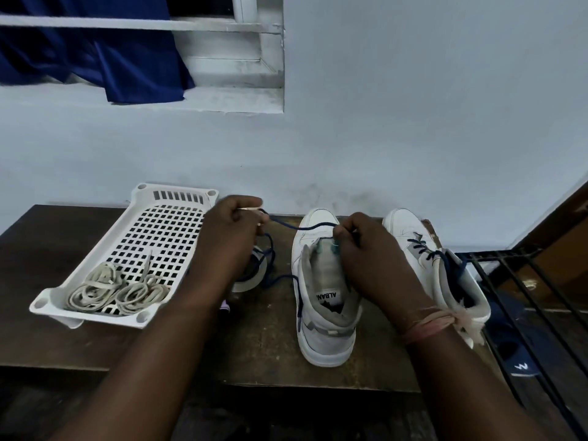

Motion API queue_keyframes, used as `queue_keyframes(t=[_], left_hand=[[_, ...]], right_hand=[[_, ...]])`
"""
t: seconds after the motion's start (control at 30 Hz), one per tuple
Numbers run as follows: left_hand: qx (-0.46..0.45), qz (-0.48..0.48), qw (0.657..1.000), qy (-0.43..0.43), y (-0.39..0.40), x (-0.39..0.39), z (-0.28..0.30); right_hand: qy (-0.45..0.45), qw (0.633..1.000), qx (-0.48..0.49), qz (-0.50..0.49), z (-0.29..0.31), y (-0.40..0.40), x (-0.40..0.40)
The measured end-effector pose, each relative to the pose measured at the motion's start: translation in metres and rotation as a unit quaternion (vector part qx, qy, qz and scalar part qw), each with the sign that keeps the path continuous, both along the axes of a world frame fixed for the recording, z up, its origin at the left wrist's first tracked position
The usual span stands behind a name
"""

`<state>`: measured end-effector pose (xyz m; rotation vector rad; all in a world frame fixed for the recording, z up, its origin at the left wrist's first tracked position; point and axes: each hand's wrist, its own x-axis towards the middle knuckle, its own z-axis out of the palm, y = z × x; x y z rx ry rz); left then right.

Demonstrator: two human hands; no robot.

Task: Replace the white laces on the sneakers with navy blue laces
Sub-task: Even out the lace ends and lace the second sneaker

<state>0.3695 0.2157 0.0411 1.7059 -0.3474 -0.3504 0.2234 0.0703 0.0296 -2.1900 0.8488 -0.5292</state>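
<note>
While the navy lace [288, 225] stretches taut between my hands, the left hand [230, 232] pinches it at nine o'clock, the right hand [361, 249] pinches it over the unlaced sneaker [324, 313]; white laces [117, 289] lie in the tray [140, 218] on the counter [47, 249].

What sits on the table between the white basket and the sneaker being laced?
In the head view, a tape roll, partly hidden by the left hand, and loose navy lace.
</note>
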Motion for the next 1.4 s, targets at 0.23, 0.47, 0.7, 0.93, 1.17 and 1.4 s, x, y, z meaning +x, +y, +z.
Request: queue_keyframes(t=[0.23, 0.47, 0.7, 0.93, 1.17, 1.4], left_hand=[[0.112, -0.164, 0.980, -0.030, -0.020, -0.039, -0.015], [0.149, -0.198, 0.968, -0.036, -0.011, -0.046, -0.012], [0.175, -0.265, 0.948, 0.026, 0.000, -0.038, -0.004], [0.257, -0.141, 0.949, -0.117, -0.014, -0.012, -0.021], [0.190, -0.210, 0.911, -0.300, -0.036, -0.016, -0.024], [0.127, -0.212, 0.946, -0.208, -0.035, -0.011, -0.022]], right_hand=[[0.082, 0.994, -0.056, 0.036, -0.005, 0.002, 0.002], [0.187, 0.979, -0.021, 0.078, 0.011, -0.006, -0.014], [0.076, 0.995, 0.048, 0.049, 0.018, -0.007, -0.012], [0.024, 0.997, 0.041, 0.057, 0.016, -0.009, 0.001], [-0.021, 0.998, 0.055, 0.035, 0.006, -0.007, 0.004], [0.024, 0.999, 0.033, 0.011, -0.001, -0.012, 0.000]])
